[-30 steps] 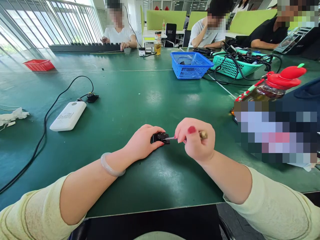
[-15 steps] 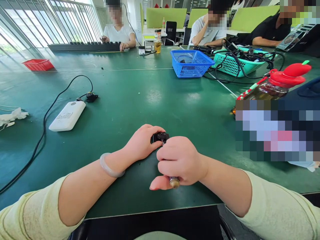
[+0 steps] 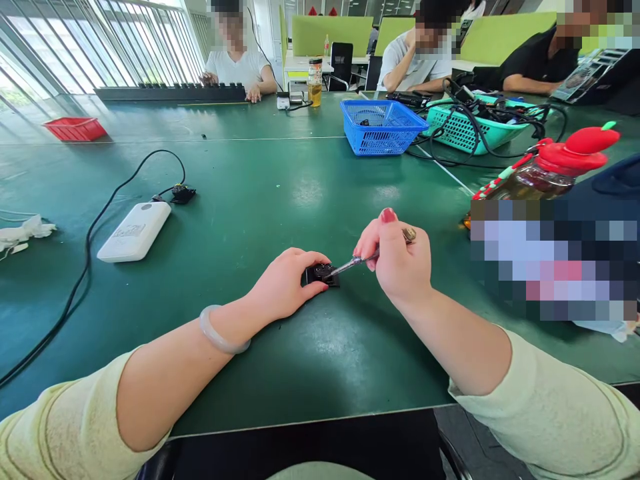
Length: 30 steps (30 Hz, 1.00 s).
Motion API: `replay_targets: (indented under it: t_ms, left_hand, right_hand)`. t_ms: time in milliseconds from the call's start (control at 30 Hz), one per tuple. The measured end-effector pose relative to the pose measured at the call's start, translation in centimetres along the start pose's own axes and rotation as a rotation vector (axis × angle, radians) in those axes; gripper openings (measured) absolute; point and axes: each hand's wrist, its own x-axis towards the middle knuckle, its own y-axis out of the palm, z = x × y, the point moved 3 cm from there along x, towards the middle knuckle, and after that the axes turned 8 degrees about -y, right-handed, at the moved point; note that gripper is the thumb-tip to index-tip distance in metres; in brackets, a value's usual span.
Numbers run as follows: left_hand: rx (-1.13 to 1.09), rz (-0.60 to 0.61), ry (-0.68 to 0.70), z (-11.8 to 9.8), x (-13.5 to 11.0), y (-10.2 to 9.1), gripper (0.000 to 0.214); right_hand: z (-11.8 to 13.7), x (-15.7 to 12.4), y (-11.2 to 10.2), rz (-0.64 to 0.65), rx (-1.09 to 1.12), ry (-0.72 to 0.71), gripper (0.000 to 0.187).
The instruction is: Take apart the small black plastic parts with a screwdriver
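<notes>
My left hand point(image 3: 285, 283) rests on the green table point(image 3: 280, 193), its fingers closed around a small black part point(image 3: 323, 273) that lies flat on the surface. My right hand point(image 3: 397, 260) is closed on a thin metal tool with a brass end point(image 3: 373, 255), held slanted. The tool's tip touches the top of the black part. A pale bangle sits on my left wrist.
A white power bank point(image 3: 134, 231) with a black cable lies at left. A blue basket point(image 3: 383, 127) and a teal basket of cables point(image 3: 470, 127) stand farther back. A red-capped bottle point(image 3: 550, 170) is at right. Other people sit along the far edge.
My right hand has swung up from in front of the black part to its right side, and the tool now slants down onto the part. My left hand has stayed put.
</notes>
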Motion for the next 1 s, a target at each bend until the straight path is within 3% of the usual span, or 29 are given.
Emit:
replay_targets:
  t_ms: [167, 300, 400, 500, 567, 667, 733, 900, 1000]
  left_hand:
    - [0.015, -0.004, 0.016, 0.1, 0.0, 0.1, 0.032]
    - [0.028, -0.019, 0.041, 0.1, -0.1, 0.2, 0.030]
    - [0.022, -0.019, 0.045, -0.1, -0.1, 0.1, 0.031]
    - [0.018, -0.016, 0.030, -0.3, -0.2, 0.0, 0.033]
    - [0.019, -0.014, 0.023, -0.3, -0.2, 0.0, 0.033]
    - [0.010, -0.015, 0.031, -0.2, -0.2, 0.0, 0.033]
    - [0.006, -0.015, 0.042, 0.0, -0.1, 0.1, 0.033]
    - [0.005, -0.004, 0.024, 0.0, -0.1, 0.1, 0.031]
    - [0.004, -0.006, 0.007, -0.1, -0.1, 0.0, 0.034]
  right_hand:
    - [1.6, -0.7, 0.1, 0.167, -0.032, -0.266, 0.060]
    - [2.8, -1.8, 0.6, 0.437, -0.082, -0.567, 0.052]
    - [2.9, -3.0, 1.7, 0.605, -0.181, -0.757, 0.057]
    - [2.8, -4.0, 2.9, 0.605, -0.257, -0.930, 0.060]
    - [2.6, -4.2, 3.3, 0.597, -0.277, -0.968, 0.060]
    - [2.3, -3.8, 2.9, 0.567, -0.249, -0.899, 0.057]
    - [2.0, -3.0, 2.1, 0.525, -0.175, -0.759, 0.052]
    - [0.0, -1.0, 0.0, 0.147, -0.028, -0.318, 0.056]
    - [-1.1, -0.6, -0.2, 0.044, -0.032, -0.163, 0.064]
